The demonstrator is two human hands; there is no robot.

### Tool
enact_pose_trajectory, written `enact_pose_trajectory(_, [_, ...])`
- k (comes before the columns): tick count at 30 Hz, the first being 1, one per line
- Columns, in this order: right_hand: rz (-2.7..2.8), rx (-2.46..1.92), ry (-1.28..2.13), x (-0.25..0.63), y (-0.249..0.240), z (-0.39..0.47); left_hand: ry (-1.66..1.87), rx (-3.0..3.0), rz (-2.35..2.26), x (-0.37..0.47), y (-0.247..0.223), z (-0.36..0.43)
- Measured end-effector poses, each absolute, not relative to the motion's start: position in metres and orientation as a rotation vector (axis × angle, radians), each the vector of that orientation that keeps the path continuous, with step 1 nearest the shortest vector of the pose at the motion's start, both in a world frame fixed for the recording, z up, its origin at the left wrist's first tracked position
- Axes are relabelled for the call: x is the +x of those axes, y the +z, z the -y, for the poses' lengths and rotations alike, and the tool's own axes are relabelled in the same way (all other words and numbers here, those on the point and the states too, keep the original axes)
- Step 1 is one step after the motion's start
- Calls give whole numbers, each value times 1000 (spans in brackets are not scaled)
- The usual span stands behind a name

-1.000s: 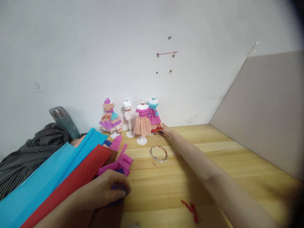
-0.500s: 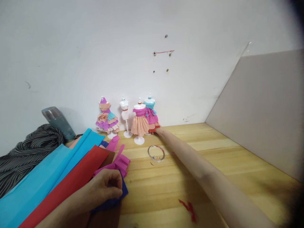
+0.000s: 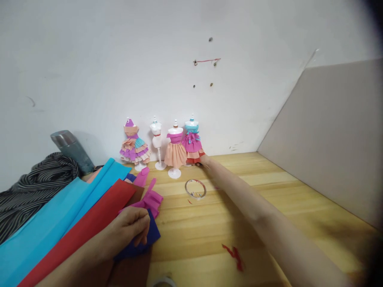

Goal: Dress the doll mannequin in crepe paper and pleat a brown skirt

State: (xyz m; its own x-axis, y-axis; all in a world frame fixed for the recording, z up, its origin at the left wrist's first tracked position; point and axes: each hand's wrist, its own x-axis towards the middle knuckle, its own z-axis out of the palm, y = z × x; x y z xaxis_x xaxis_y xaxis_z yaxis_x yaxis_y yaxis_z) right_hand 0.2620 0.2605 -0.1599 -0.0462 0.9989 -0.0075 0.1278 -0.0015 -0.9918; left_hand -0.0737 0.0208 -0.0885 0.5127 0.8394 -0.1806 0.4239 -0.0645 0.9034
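Observation:
My right hand [image 3: 204, 160] reaches to the back and grips the lower part of a mini dress form [image 3: 192, 137] with a blue top and a magenta, peach and red tiered skirt; the skirt partly hides its fingers. My left hand [image 3: 136, 225] hovers, fingers curled in with nothing visible in them, over dark blue paper [image 3: 154, 231] and gathered magenta paper [image 3: 154, 202]. Left of the gripped form stand a form in a magenta and peach dress [image 3: 175, 149], a mostly bare white form [image 3: 156, 137] and one in a purple and peach ruffled dress [image 3: 133, 145].
Red paper [image 3: 86, 227] and light blue paper [image 3: 44, 219] lie at left, beside striped cloth [image 3: 44, 179] and a leaning bottle [image 3: 73, 149]. A ring-shaped dish [image 3: 195, 189] holding small bits and red scraps [image 3: 235, 257] lie on the wooden table. Walls stand behind and right.
The dress form in my right hand has shifted slightly right, away from the peach-skirted one. My left hand has turned and its fingers have curled in more. A round rim now shows at the bottom edge.

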Motion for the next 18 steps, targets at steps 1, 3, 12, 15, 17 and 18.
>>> enact_pose_trajectory(1, [1333, -1331, 1185, 266, -158, -259, 496, 1676, -1102, -75, -89, -21])
enact_pose_trajectory(3, [1317, -1427, 1186, 278, -154, -254, 524, 1666, -1150, -76, -88, -21])
enact_pose_trajectory(12, [1402, -1726, 1149, 334, -131, -180, 691, 1591, -1166, -81, -56, -11])
enact_pose_trajectory(15, [1538, -1719, 1192, 336, -123, -139, 751, 1561, -1098, -83, -49, 0])
enact_pose_trajectory(17, [1642, -1683, 1224, 336, -118, -108, 758, 1563, -1076, -83, -43, 11])
enact_pose_trajectory(18, [1697, -1659, 1246, 335, -115, -90, 755, 1574, -1072, -83, -40, 17])
